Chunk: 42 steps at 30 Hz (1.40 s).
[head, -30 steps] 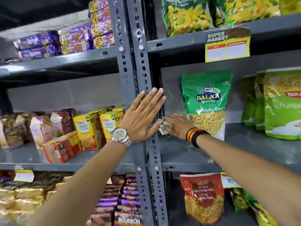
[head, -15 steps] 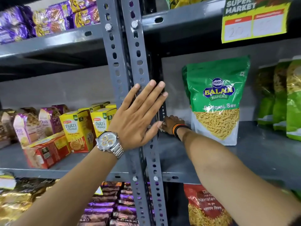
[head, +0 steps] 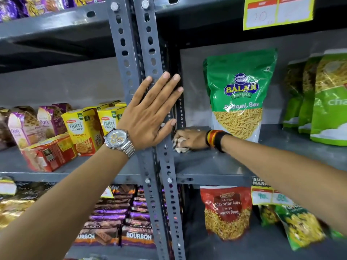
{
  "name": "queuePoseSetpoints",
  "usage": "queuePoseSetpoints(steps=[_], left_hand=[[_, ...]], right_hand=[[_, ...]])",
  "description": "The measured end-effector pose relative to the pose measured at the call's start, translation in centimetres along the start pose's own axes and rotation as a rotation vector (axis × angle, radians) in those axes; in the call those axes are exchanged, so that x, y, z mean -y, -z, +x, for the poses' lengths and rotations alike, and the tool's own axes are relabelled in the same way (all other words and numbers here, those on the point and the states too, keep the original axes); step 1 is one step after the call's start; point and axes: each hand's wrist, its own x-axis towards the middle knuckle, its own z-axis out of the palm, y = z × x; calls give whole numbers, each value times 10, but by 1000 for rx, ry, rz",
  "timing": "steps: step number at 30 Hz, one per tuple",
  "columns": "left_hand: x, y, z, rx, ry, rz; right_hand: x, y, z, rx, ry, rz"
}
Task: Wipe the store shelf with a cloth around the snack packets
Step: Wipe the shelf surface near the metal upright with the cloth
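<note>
Centre frame, right hand bunches the white cloth on the grey metal shelf; green sev packet stands just right; left hand lies flat, empty.

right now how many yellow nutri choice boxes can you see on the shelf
2 clearly: a front nutri choice box and a second nutri choice box beside the left hand; more yellow tops behind.

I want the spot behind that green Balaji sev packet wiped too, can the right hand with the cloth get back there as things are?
Probably not directly. The right hand with the cloth is at the shelf corner, left of the Balaji packet, which stands near the back wall. It would likely need shifting first.
</note>
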Motion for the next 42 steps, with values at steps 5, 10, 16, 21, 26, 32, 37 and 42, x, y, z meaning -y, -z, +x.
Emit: queuePoseSetpoints(steps=[5,10,16,21,26,32,37,42], left_hand=[[0,0,1,2,-2,8],[1,-3,-1,-8,-5,19],[0,-2,1,-13,0,23],[-1,-1,-1,6,9,31],[1,-4,1,-14,2,38],[0,-6,0,-41,-2,37],[-1,-1,0,-3,8,40],[-2,-2,1,-6,7,42]], right_hand=[[-8,23,8,-230,-55,60],[-8,7,15,-122,-121,-105],[-17,1,8,-84,-78,-174],[-13,-7,5,-139,8,-60],[-20,15,20,-258,-50,22],[-21,0,26,-169,-166,-78],[-4,-2,-39,-80,129,-62],[-4,25,-75,-57,269,101]])
